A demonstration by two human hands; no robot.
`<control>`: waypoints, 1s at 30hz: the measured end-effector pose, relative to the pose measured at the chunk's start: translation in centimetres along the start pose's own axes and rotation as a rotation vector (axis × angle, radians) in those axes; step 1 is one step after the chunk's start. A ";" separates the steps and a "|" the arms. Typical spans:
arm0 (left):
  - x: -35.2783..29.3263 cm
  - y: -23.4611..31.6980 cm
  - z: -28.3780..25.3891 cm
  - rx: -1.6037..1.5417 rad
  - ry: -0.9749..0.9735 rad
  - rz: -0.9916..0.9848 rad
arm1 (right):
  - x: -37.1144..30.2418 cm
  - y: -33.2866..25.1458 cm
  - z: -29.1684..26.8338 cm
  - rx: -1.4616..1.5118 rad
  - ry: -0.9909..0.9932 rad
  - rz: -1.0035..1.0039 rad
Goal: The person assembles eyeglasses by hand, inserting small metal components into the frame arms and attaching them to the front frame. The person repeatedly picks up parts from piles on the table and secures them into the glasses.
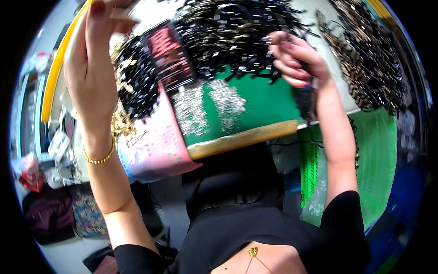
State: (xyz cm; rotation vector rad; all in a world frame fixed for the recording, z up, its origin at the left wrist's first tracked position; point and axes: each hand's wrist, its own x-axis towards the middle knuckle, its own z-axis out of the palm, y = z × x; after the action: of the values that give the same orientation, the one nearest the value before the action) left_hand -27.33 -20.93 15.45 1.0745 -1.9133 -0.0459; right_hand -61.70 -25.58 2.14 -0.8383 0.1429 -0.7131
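My left hand (93, 64) is raised at the upper left, its blurred fingers bent and apart. The fingers run partly past the top edge, and nothing shows between them. At the upper right my right hand (299, 61) is wrapped round a dark hand tool with a blue band (305, 102); its exact kind is blurred. Beside that hand spreads a heap of shiny black strips (223, 39). Two patches of small silver pieces (226, 105) lie on a green mat (269, 102). A smaller pile of black strips (137, 75) with gold ones (122, 121) lies near my left wrist.
A phone with a lit screen (169, 57) rests between the black piles. Pink sheeting (159, 141) covers the table's left front, and a tan strip (246, 138) edges the mat. More dark and bronze strips (369, 59) lie far right. A green basket (376, 160) stands below them.
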 end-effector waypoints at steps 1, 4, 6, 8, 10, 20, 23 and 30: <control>-2.2 -1.6 -1.8 -0.003 0.078 -0.155 | 0.0 0.1 0.6 0.014 0.016 -0.028; -9.9 -4.2 -5.0 0.058 -0.009 -0.580 | -0.6 1.4 4.4 -0.138 0.084 0.026; -14.3 -4.9 -5.6 0.201 -0.158 -0.702 | -1.3 2.7 7.7 -0.362 0.221 0.158; -17.5 -5.0 -5.6 0.364 -0.224 -0.611 | -2.0 4.3 10.6 -0.530 0.375 0.269; -19.7 -4.5 -5.9 0.406 -0.173 -0.657 | -2.4 5.5 12.4 -0.649 0.471 0.383; -22.4 -4.4 -5.6 0.333 -0.203 -0.670 | -0.7 9.0 15.8 -0.767 0.486 0.415; -23.2 -4.4 -6.2 0.351 -0.193 -0.790 | -0.4 9.1 16.4 -0.744 0.478 0.501; -20.9 -3.1 -5.9 0.472 -0.335 -0.637 | -0.3 9.9 16.1 -0.730 0.412 0.487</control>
State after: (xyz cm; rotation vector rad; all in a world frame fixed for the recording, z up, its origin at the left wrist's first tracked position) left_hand -16.79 -6.19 3.16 2.0785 -1.8314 -0.1438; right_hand -50.53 -10.71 5.79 -1.2751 0.9894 -0.3501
